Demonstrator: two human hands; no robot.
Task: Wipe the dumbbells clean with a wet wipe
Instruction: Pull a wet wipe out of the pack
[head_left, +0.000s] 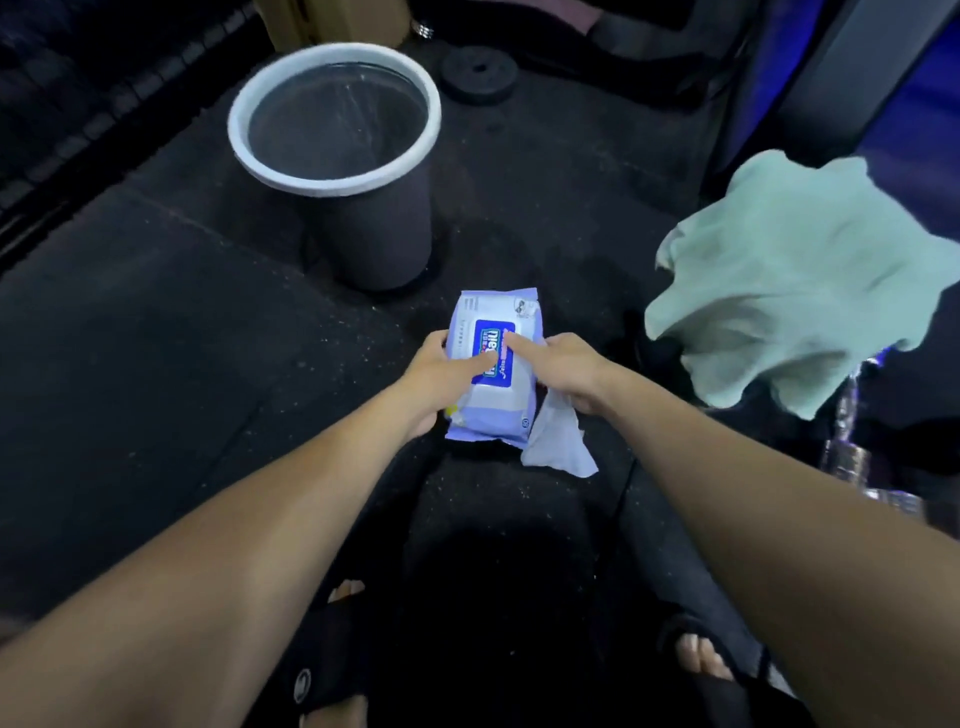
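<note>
A pale blue pack of wet wipes (506, 415) with a dark blue label is held above the black floor in the middle of the view. My left hand (441, 379) grips its left edge, with the thumb pressing on the label. My right hand (563, 371) presses its forefinger on the label and holds a white wet wipe (558, 447) under its lower fingers; the wipe hangs down beside the pack. At the right edge a chrome dumbbell (852, 452) shows only in part, blurred and dim.
A dark bin with a white rim (332, 171) stands on the floor just beyond the pack. A light green cloth (800, 280) lies draped at the right. A black weight plate (480, 73) lies further back. My sandalled feet (701, 657) are below.
</note>
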